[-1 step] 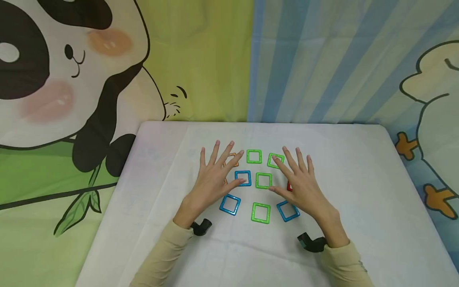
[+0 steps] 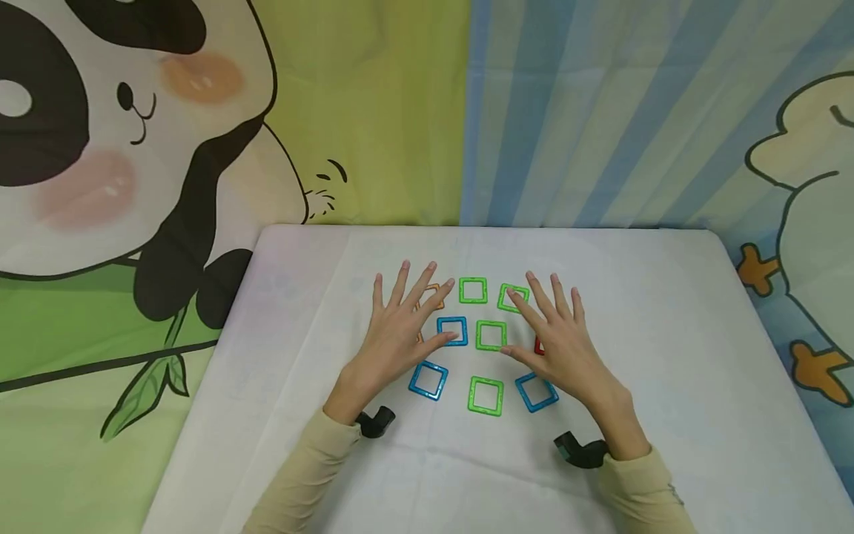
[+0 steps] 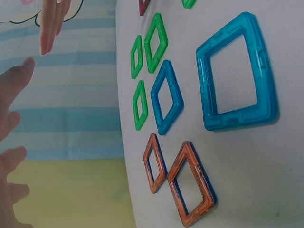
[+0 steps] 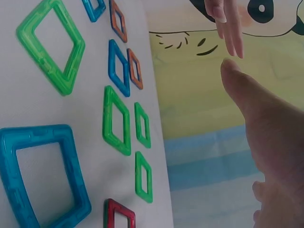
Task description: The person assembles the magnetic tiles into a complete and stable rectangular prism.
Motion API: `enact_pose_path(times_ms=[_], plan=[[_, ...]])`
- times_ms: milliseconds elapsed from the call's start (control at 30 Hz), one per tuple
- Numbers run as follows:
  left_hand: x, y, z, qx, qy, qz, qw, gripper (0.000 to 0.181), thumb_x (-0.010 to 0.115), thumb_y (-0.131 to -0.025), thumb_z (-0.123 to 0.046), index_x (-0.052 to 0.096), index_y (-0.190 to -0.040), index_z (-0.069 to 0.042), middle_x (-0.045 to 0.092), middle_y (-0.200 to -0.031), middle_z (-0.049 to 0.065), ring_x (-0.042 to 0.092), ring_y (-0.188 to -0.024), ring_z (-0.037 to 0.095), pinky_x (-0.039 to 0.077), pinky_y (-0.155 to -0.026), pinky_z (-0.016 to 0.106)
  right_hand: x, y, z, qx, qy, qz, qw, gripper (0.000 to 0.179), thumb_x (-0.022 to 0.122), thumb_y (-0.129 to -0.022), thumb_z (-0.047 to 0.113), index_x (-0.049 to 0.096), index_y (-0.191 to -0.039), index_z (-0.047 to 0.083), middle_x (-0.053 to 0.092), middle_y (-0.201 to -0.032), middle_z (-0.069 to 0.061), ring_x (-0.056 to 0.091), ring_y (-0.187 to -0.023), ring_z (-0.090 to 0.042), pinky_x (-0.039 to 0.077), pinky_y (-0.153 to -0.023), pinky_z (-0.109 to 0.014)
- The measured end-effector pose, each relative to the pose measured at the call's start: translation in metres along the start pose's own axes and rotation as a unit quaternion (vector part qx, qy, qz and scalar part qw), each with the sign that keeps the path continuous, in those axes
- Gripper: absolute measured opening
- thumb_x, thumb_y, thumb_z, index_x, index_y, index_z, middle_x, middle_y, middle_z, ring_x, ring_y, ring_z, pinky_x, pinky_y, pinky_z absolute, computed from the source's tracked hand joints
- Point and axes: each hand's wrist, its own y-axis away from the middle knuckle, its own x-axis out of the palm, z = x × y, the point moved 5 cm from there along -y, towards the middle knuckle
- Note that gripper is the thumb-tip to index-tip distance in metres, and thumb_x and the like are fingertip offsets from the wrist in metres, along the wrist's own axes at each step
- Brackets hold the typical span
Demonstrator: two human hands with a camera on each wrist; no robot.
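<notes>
My left hand is held above the left side of a group of square magnetic tile frames, fingers spread and straight, nothing in it. Beneath its thumb is a blue frame; two orange frames are partly hidden by it in the head view. My right hand, also spread and holding nothing, hovers over the right side. It covers most of a red frame and one corner of a blue frame. Between the hands lie a green frame and another green frame. Both wrist views show the hands apart from the tiles.
A white-covered table carries the tiles, all lying flat and separate. Nearer the front are a blue frame and a green frame. Behind the table hangs a cartoon-printed curtain. Black camera mounts sit at the wrists.
</notes>
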Motion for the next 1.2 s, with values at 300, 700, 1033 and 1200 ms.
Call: enact_pose_path(times_ms=[300, 700, 1033, 1200], plan=[[0.006, 0.001, 0.004, 0.001, 0.009, 0.004, 1.0000, 0.078, 0.066, -0.094, -0.060, 0.038, -0.160, -0.030, 0.021, -0.172, 0.002, 0.004, -0.161, 0.034, -0.002, -0.124, 0.066, 0.004, 0.005, -0.001, 0.026, -0.009, 0.021, 0.9994, 0.098, 0.085, -0.080, 0.046, 0.036, -0.161, 0.020, 0.018, -0.172, -0.014, 0.001, -0.158, -0.048, 0.001, -0.120, -0.074], [0.025, 0.003, 0.006, 0.002, 0.020, 0.028, 0.9994, 0.078, 0.067, -0.094, -0.058, 0.039, -0.160, -0.026, 0.026, -0.171, 0.004, 0.015, -0.160, 0.032, 0.007, -0.125, 0.065, 0.013, 0.007, -0.009, 0.025, -0.031, 0.035, 0.9986, 0.093, 0.084, -0.083, 0.042, 0.038, -0.160, 0.017, 0.023, -0.170, -0.015, 0.005, -0.158, -0.046, 0.005, -0.121, -0.073], [0.055, -0.004, 0.004, 0.003, 0.067, 0.087, 0.9939, 0.076, 0.070, -0.096, -0.048, 0.040, -0.159, -0.017, 0.034, -0.167, 0.007, 0.034, -0.153, 0.033, 0.026, -0.122, 0.062, 0.030, 0.001, -0.012, 0.043, -0.070, 0.076, 0.9937, 0.082, 0.085, -0.085, 0.035, 0.048, -0.152, 0.006, 0.040, -0.162, -0.019, 0.023, -0.154, -0.046, 0.028, -0.118, -0.067], [0.068, -0.008, 0.001, 0.007, 0.099, 0.128, 0.9869, 0.074, 0.069, -0.098, -0.040, 0.038, -0.159, -0.014, 0.038, -0.164, 0.009, 0.036, -0.152, 0.028, 0.030, -0.123, 0.052, 0.045, 0.002, -0.014, 0.066, -0.084, 0.122, 0.9867, 0.077, 0.083, -0.087, 0.037, 0.051, -0.150, 0.006, 0.049, -0.155, -0.016, 0.040, -0.146, -0.040, 0.045, -0.110, -0.058]])
